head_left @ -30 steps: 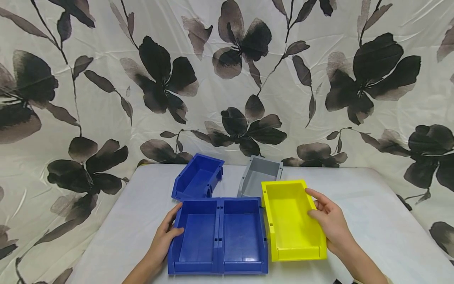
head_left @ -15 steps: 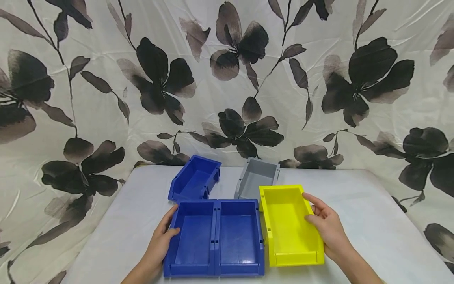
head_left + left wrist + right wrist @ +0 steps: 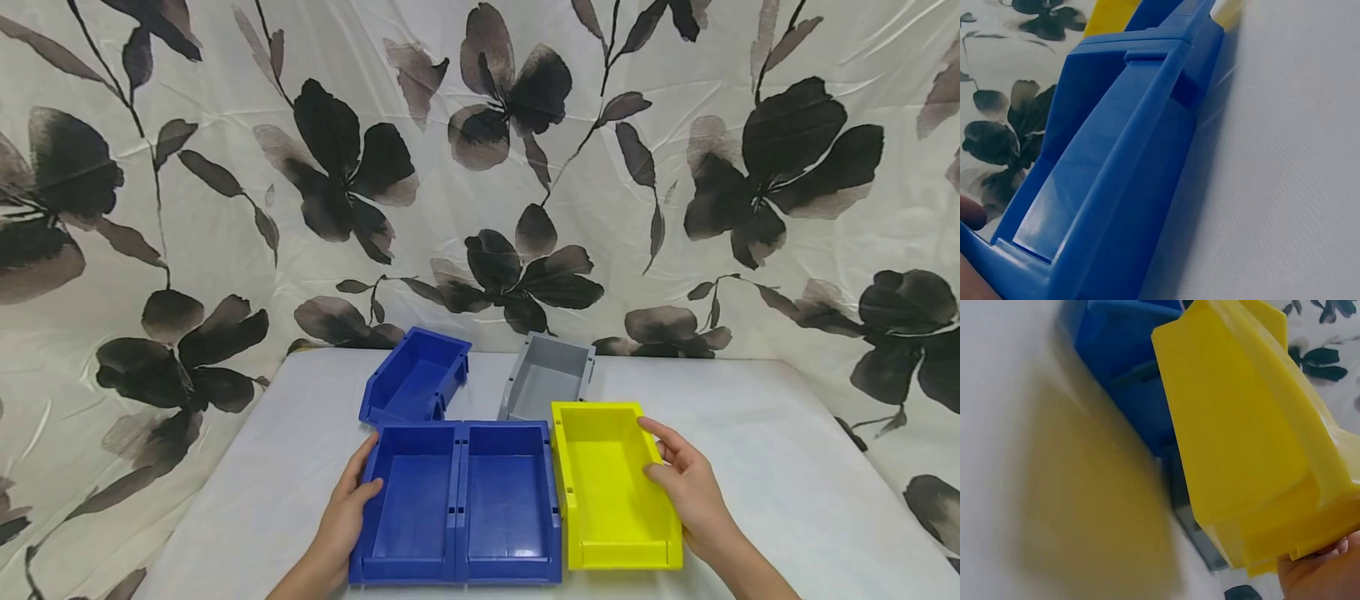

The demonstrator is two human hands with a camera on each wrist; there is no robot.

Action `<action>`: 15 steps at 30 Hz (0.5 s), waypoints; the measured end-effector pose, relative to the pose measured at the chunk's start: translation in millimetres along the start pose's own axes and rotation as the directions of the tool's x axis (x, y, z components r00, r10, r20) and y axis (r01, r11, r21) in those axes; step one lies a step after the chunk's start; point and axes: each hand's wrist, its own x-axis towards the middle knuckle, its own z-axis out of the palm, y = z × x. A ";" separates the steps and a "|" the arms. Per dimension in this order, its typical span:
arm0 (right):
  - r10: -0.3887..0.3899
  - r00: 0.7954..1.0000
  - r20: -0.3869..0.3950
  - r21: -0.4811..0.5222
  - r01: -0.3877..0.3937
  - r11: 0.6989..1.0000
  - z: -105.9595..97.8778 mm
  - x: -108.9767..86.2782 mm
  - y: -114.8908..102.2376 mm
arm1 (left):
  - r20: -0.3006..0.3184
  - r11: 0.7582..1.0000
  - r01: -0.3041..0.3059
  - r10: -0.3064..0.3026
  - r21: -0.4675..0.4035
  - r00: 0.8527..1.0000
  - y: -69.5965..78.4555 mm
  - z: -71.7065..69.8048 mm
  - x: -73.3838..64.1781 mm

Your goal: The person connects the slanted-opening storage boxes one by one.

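Two blue storage bins stand side by side at the front of the table: a left one (image 3: 412, 508) and a right one (image 3: 506, 508). My left hand (image 3: 341, 517) grips the outer side wall of the left bin, thumb over its rim. My right hand (image 3: 692, 492) holds a yellow storage bin (image 3: 618, 483) by its right wall, thumb inside and fingers outside. The yellow bin's left wall is right beside the right blue bin. In the right wrist view the yellow bin (image 3: 1229, 425) is raised and tilted over the table, its yellow reflection below.
Behind the pair, a third blue bin (image 3: 416, 375) lies at an angle on the left. A grey bin (image 3: 551, 375) stands to its right, partly hidden by the yellow one. The white table (image 3: 780, 433) ends at a floral cloth backdrop (image 3: 637, 208).
My right hand has brought the yellow bin lower and nearer, closer against the right blue bin. My left hand keeps its grip on the left blue bin; the view shifts slightly.
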 end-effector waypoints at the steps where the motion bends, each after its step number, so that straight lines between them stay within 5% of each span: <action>1: -0.023 1.000 0.004 -0.035 0.023 0.999 -0.1 -0.1 -0.6 | -0.001 1.000 -0.009 0.009 0.006 1.000 -0.6 -0.1 0.5; 3: -0.093 0.996 0.017 -0.138 0.094 0.986 -1.0 -0.8 -2.6 | -0.003 0.999 -0.025 0.025 0.023 1.000 -1.9 -0.3 1.2; 5: -0.194 0.981 0.028 -0.316 0.193 0.929 -2.3 -2.1 -6.0 | -0.001 0.998 -0.042 0.042 0.041 0.999 -2.9 -0.5 1.7; 10: -0.375 0.921 0.106 -0.677 0.343 0.651 -0.3 -8.0 -20.2 | 0.005 0.995 -0.066 0.066 0.070 0.998 -4.2 -1.3 1.7; 15: -0.390 0.883 0.261 -0.775 0.433 0.461 15.2 -14.3 -33.6 | 0.015 0.992 -0.106 0.106 0.067 0.994 -6.2 -1.8 1.9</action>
